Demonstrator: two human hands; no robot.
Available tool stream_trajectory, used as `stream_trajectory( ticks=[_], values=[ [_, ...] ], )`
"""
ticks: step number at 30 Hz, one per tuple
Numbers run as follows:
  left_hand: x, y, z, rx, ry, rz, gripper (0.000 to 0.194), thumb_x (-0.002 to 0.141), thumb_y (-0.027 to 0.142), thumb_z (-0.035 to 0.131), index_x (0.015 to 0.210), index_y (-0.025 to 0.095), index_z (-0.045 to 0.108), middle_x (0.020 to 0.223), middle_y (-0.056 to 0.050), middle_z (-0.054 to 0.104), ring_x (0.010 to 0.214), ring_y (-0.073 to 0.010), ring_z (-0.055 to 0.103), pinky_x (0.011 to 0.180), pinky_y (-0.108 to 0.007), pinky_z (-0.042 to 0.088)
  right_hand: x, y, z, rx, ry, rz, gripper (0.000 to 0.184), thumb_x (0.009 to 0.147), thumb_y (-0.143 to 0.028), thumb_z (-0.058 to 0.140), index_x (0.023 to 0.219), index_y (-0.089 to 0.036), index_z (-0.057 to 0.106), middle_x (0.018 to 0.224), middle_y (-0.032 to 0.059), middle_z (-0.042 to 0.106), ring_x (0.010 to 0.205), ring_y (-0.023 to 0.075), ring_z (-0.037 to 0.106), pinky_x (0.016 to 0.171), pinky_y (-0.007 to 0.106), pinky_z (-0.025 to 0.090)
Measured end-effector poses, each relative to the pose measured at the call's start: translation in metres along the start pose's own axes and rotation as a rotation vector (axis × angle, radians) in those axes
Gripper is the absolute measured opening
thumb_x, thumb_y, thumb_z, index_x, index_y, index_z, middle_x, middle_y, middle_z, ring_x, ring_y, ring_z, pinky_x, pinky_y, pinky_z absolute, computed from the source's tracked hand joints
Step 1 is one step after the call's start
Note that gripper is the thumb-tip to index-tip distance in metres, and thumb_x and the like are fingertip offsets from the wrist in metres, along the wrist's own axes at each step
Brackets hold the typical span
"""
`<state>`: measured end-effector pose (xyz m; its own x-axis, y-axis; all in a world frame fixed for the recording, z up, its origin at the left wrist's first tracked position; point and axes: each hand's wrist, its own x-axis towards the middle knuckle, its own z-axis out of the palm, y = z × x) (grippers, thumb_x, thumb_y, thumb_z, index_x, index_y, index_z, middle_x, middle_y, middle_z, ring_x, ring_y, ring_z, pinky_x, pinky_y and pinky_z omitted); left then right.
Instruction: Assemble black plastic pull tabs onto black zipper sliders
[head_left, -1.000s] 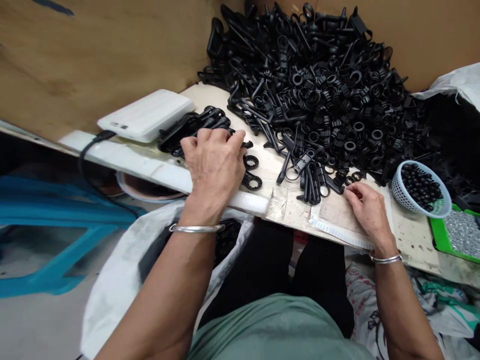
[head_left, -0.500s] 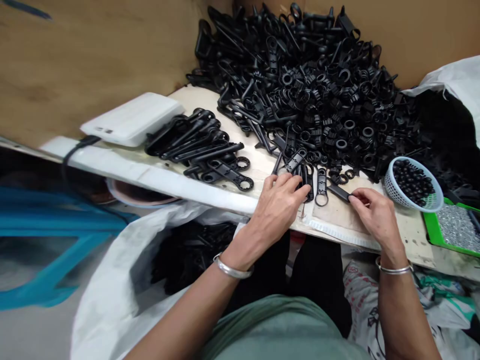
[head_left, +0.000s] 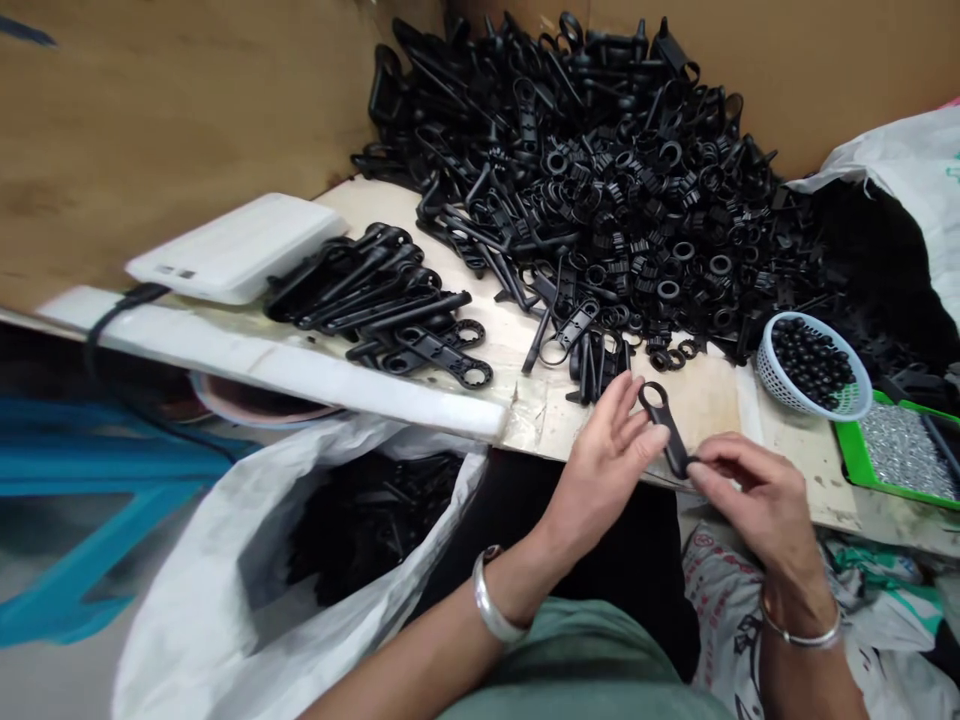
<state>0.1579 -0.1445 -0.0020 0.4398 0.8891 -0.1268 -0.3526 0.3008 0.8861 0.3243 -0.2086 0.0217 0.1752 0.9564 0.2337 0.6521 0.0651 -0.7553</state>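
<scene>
1. At the front edge of the workbench (head_left: 814, 475), we have the black ringed bracket (head_left: 675, 446) between our two hands, near our lap.
2. Our right hand (head_left: 765, 505) pinches the bracket's near end, thumb and forefinger closed on it; we'd guess an end grip leaves the bar and ring uncovered.
3. Our left hand (head_left: 600, 470) is loosely open, fingers extended, thumb apart, right by the ring end. Can't tell whether it touches or bears weight; we read it as ready to steady.
4. Bracket look: dull black, seemingly moulded plastic, slim flat bar, round open ring at the far end. It slants, ring away from us and leftward. Near end is partly hidden by our fingers; fine detail too small to judge.
5. Stacked black brackets (head_left: 382, 290) lie roughly parallel beside the white box (head_left: 232, 245), probably to keep them apart from the heap.
6. Heap of black parts (head_left: 630, 200), rings and arms mixed, sits at the back against the brown wall (head_left: 825, 70), which likely contains it.
7. Pale blue basket (head_left: 784, 392) of black beads (head_left: 814, 362) stands beside the green tray (head_left: 855, 460) of small clear pieces (head_left: 904, 450), presumably for easy right-side reach.
8. White sack (head_left: 195, 570) gapes below the bench on our left, black pieces inside; mouth likely open for access.
</scene>
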Motion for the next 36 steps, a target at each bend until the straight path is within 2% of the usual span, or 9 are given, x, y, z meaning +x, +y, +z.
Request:
stream_trajectory(
  ticks=[4, 9, 14, 17, 20, 25, 30, 33, 36],
  values=[
    [0.005, -0.004, 0.002, -0.347, -0.001, -0.167, 0.077, 0.076, 0.023, 0.077, 0.144, 0.018, 0.041, 0.155, -0.014, 0.042, 0.145, -0.0252, 0.038, 0.119, -0.038, 0.033, 0.012, -0.004, 0.008, 0.022, -0.117, -0.031, 0.010, 0.084, -0.030, 0.068, 0.078, -0.021, 0.069, 0.077, 0.0023, 0.069, 0.067, 0.0156, 0.063, 0.062, 0.027, 0.054],
    [0.006, -0.009, 0.003, -0.480, -0.011, -0.290, 0.061, 0.073, 0.018, 0.080, 0.129, 0.017, 0.057, 0.151, -0.015, 0.047, 0.145, -0.0257, 0.038, 0.121, -0.039, 0.028, 0.035, -0.006, 0.002, 0.024, -0.336, -0.053, 0.011, 0.084, -0.030, 0.067, 0.079, -0.021, 0.070, 0.075, 0.0007, 0.069, 0.069, 0.0150, 0.063, 0.065, 0.026, 0.052],
    [0.008, -0.013, 0.001, -0.567, 0.015, -0.295, 0.059, 0.066, 0.010, 0.081, 0.122, 0.018, 0.063, 0.144, -0.015, 0.055, 0.142, -0.0273, 0.042, 0.120, -0.041, 0.030, 0.055, 0.003, -0.011, 0.050, -0.499, -0.023, 0.019, 0.086, -0.038, 0.066, 0.083, -0.021, 0.074, 0.081, 0.0036, 0.073, 0.075, 0.0177, 0.067, 0.069, 0.028, 0.054],
    [0.008, -0.013, -0.001, -0.598, 0.035, -0.303, 0.055, 0.064, 0.004, 0.078, 0.117, 0.016, 0.065, 0.136, -0.015, 0.061, 0.135, -0.0281, 0.050, 0.114, -0.042, 0.036, 0.072, 0.023, -0.013, -0.032, -0.281, 0.016, 0.028, 0.087, -0.045, 0.064, 0.090, -0.019, 0.075, 0.081, 0.0055, 0.074, 0.066, 0.0182, 0.066, 0.064, 0.031, 0.055],
    [0.006, -0.012, -0.002, -0.617, 0.026, -0.326, 0.050, 0.064, 0.001, 0.074, 0.111, 0.015, 0.068, 0.126, -0.013, 0.066, 0.126, -0.0266, 0.056, 0.106, -0.038, 0.043, 0.088, 0.043, -0.005, -0.313, -0.056, -0.116, 0.025, 0.090, -0.038, 0.059, 0.098, -0.019, 0.073, 0.096, 0.0090, 0.073, 0.077, 0.0215, 0.067, 0.077, 0.039, 0.055],
    [0.003, -0.010, -0.005, -0.653, -0.075, -0.422, 0.047, 0.059, -0.004, 0.067, 0.104, 0.013, 0.068, 0.108, -0.011, 0.071, 0.106, -0.0221, 0.066, 0.095, -0.033, 0.047, 0.100, 0.053, 0.013, -0.580, -0.119, -0.268, 0.024, 0.094, -0.025, 0.048, 0.097, -0.018, 0.070, 0.100, 0.0114, 0.068, 0.089, 0.0254, 0.065, 0.081, 0.042, 0.053],
    [0.002, -0.007, -0.007, -0.570, -0.114, -0.412, 0.036, 0.072, 0.015, 0.077, 0.106, 0.015, 0.067, 0.101, -0.007, 0.070, 0.078, -0.0130, 0.066, 0.077, -0.028, 0.049, 0.097, 0.047, 0.004, -0.597, -0.115, -0.265, 0.020, 0.093, -0.024, 0.051, 0.094, -0.018, 0.069, 0.110, 0.0120, 0.067, 0.098, 0.0268, 0.065, 0.084, 0.043, 0.053],
    [0.002, -0.007, -0.006, -0.471, -0.109, -0.350, 0.035, 0.072, 0.022, 0.080, 0.105, 0.015, 0.068, 0.101, -0.008, 0.070, 0.073, -0.0108, 0.064, 0.069, -0.024, 0.048, 0.079, 0.041, -0.008, -0.452, -0.114, -0.219, 0.015, 0.092, -0.027, 0.056, 0.091, -0.020, 0.069, 0.119, 0.0107, 0.068, 0.104, 0.0251, 0.065, 0.082, 0.039, 0.055],
    [0.003, -0.009, -0.005, -0.370, -0.091, -0.285, 0.036, 0.072, 0.023, 0.079, 0.106, 0.014, 0.070, 0.108, -0.011, 0.070, 0.075, -0.0124, 0.065, 0.063, -0.022, 0.046, 0.051, 0.032, -0.013, -0.140, -0.070, -0.104, 0.012, 0.088, -0.031, 0.064, 0.086, -0.020, 0.069, 0.115, 0.0101, 0.070, 0.097, 0.0220, 0.069, 0.070, 0.032, 0.057]
  ],
)
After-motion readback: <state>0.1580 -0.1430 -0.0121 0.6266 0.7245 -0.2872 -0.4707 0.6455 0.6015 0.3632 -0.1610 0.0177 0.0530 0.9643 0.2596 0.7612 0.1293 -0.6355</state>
